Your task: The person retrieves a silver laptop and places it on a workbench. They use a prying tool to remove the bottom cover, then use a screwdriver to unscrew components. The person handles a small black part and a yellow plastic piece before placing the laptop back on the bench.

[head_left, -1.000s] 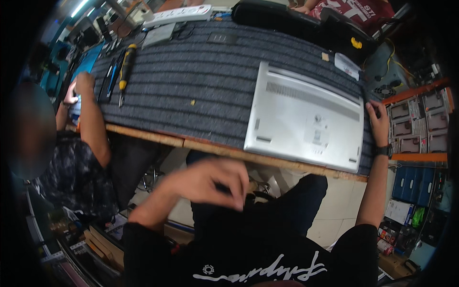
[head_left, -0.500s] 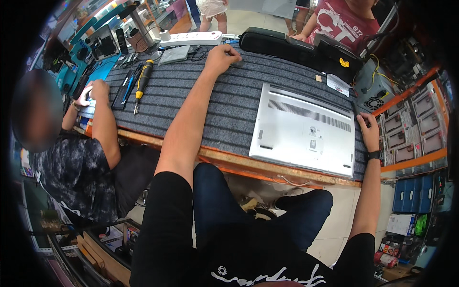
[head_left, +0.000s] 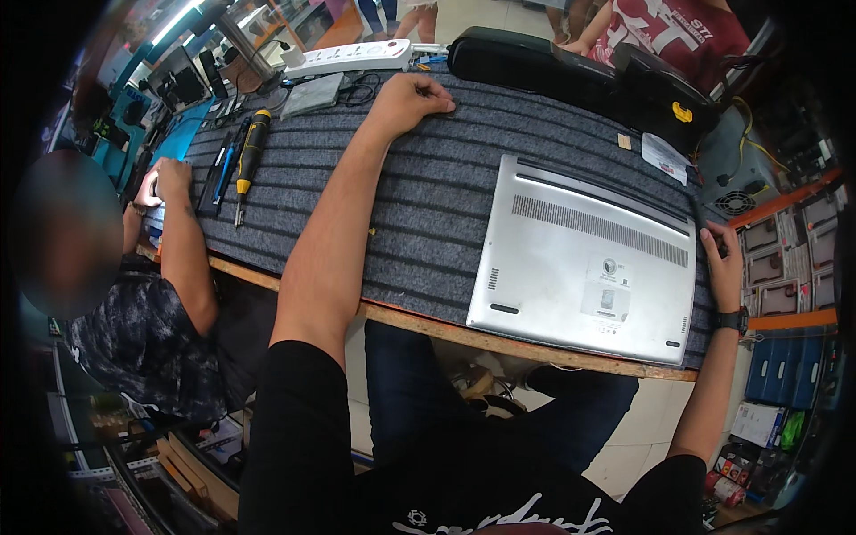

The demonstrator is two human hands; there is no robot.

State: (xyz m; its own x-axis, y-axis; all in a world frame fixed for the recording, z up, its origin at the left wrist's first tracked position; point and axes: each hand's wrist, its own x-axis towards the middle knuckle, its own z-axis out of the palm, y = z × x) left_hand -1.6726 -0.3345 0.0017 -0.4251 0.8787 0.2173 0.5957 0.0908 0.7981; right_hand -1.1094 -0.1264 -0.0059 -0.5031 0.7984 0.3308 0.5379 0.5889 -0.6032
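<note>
A silver laptop (head_left: 571,267) lies upside down on the grey ribbed mat (head_left: 428,196), its vented bottom cover facing up. My left hand (head_left: 410,104) is at the far side of the mat, left of the laptop. Its fingertips are pressed together; whatever they hold, if anything, is too small to make out. My right hand (head_left: 724,263) rests beside the laptop's right edge, fingers loosely bent and apart. A thin dark strip lies by its fingertips, and I cannot tell what it is.
A yellow-black screwdriver (head_left: 253,159) lies left on the mat, near a person's hand (head_left: 169,183). Behind are a white power strip (head_left: 352,57), a grey flat box (head_left: 312,94) and a long black case (head_left: 526,64). A metal computer case (head_left: 733,183) stands far right.
The view has shifted slightly, so the laptop appears lower and further right. A small dark thing seen earlier at my left fingertips no longer shows. My right hand stays by the laptop's edge.
</note>
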